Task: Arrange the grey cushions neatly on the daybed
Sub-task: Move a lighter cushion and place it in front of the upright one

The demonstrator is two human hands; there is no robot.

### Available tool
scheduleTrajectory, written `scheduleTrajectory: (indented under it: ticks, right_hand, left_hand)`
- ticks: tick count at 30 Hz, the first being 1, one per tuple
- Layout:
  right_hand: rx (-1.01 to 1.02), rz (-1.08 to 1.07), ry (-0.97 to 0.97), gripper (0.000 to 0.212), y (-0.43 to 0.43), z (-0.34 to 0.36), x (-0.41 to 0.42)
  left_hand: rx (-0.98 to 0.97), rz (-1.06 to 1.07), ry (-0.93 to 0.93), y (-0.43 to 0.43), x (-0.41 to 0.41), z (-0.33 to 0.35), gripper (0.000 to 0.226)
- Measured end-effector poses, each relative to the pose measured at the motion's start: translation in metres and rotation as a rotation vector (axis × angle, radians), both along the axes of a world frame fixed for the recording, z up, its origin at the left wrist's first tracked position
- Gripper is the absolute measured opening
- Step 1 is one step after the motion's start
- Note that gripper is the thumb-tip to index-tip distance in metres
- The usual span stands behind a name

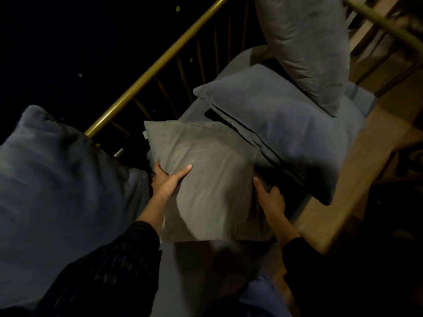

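Note:
I hold a light grey square cushion (206, 177) between both hands above the daybed's mattress (201, 106). My left hand (167, 179) grips its left edge, thumb on top. My right hand (270, 200) grips its right edge, fingers curled behind it. A large blue-grey cushion (288, 124) lies flat beyond it on the mattress. Another grey cushion (306, 46) stands upright at the far end, leaning on the flat one. A big dark blue-grey cushion (57, 197) fills the left side, propped against the rail.
The daybed's brass rail (160, 62) with thin spindles runs diagonally along the back; beyond it all is dark. A second brass bar (384, 24) crosses the top right. Wooden floor or decking (357, 170) shows to the right of the mattress.

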State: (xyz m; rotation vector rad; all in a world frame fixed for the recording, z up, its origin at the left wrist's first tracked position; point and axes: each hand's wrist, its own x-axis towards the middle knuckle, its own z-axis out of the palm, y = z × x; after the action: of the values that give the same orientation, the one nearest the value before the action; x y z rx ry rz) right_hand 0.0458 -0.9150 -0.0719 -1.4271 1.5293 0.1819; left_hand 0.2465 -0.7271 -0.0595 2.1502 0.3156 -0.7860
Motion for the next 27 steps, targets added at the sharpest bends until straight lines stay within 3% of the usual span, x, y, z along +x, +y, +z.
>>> scheduleTrajectory:
  ticks: [7, 11, 14, 17, 19, 23, 25, 27]
  right_hand:
    - [-0.244, 0.037, -0.111, 0.069, 0.004, 0.046, -0.01]
    - [-0.327, 0.161, 0.109, 0.076, -0.022, 0.056, -0.012]
    - [-0.262, 0.206, 0.155, 0.079, -0.027, 0.04, -0.025]
    - [-0.192, 0.199, 0.099, 0.079, -0.017, 0.019, -0.049]
    - [-0.177, 0.218, 0.066, 0.08, -0.014, 0.013, -0.059]
    - [-0.159, 0.234, 0.015, 0.082, -0.014, 0.016, -0.061]
    - [-0.172, 0.214, 0.004, 0.077, -0.014, 0.017, -0.058]
    - [-0.189, 0.216, 0.038, 0.073, -0.014, 0.02, -0.056]
  left_hand:
    - [0.079, -0.086, -0.001, 0.004, -0.012, 0.024, 0.138]
    - [0.076, -0.022, 0.012, 0.017, -0.028, 0.027, 0.125]
    - [0.012, 0.025, 0.109, 0.033, -0.055, 0.016, 0.117]
    - [-0.004, 0.061, 0.196, 0.039, -0.075, -0.001, 0.134]
    - [0.049, 0.046, 0.218, 0.042, -0.085, -0.007, 0.123]
    - [-0.201, 0.179, 0.24, 0.044, -0.094, -0.012, 0.113]
    - [-0.172, 0.196, 0.214, 0.042, -0.095, -0.01, 0.101]
    - [-0.151, 0.201, 0.187, 0.042, -0.096, -0.003, 0.104]
